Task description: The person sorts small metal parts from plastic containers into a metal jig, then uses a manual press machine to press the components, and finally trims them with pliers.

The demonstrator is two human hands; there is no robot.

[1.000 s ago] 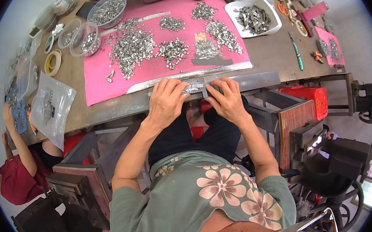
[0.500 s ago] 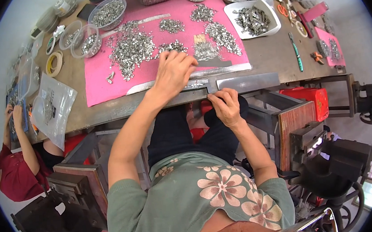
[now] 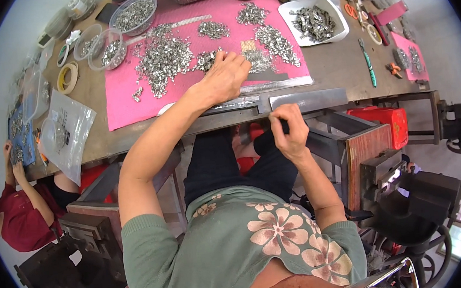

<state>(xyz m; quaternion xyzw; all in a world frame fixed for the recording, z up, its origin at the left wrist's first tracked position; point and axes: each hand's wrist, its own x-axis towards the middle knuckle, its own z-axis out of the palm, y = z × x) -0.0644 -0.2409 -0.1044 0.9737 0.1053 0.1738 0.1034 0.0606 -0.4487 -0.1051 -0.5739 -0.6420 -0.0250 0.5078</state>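
Observation:
My left hand (image 3: 224, 77) is over the pink mat (image 3: 123, 107), its bent fingers between a small heap of metal pieces (image 3: 205, 61) and a bundle of thin silvery pins (image 3: 259, 61). Whatever its fingertips pinch is hidden. Beneath its wrist lies a long metal jig (image 3: 232, 105) with a row of small shiny pieces along it. Just off the table's front edge, my right hand (image 3: 291, 133) is closed, thumb against curled fingers; anything in it is too small to make out. Beside it, a flat steel plate (image 3: 309, 100) lies along the edge.
Larger heaps of metal pieces (image 3: 164, 59) cover the mat. Clear tubs (image 3: 133, 16) stand behind, a white tray (image 3: 340, 22) at right. A tape roll (image 3: 67, 78), plastic bag (image 3: 68, 136) and green toothbrush (image 3: 367, 62) lie around. At left, a co-worker (image 3: 26, 217) handles pieces.
My left hand has shifted slightly right, toward the pins. My right hand has drawn off the jig's end, a little right and toward me, its fingers more curled.

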